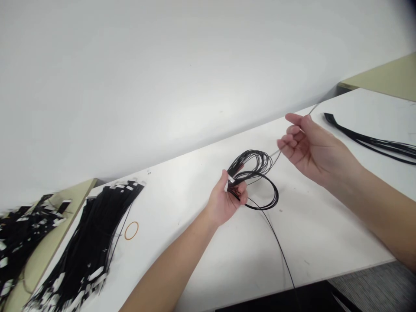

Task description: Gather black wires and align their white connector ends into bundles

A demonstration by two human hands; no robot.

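My left hand [224, 200] is closed around the middle of a coiled bundle of thin black cable [271, 190], held above the white table [195, 173]. The loops fan out to the right of the fingers, and a white piece shows by the thumb. One loose black strand [279, 242] runs down from the bundle past the table's front edge. Up and to the right, my right hand [300, 138] is raised with curled fingers. A thin strand passes by its fingers and is pinched there, reaching toward the coil on one side and the table's back edge on the other.
A large pile of black cables with white ends [100, 225] lies at the left, beside an orange rubber band [131, 230]. More cables [26, 234] rest on a pale yellow-green surface [42, 260]. Another black bundle [373, 141] lies at the right. A wall rises behind.
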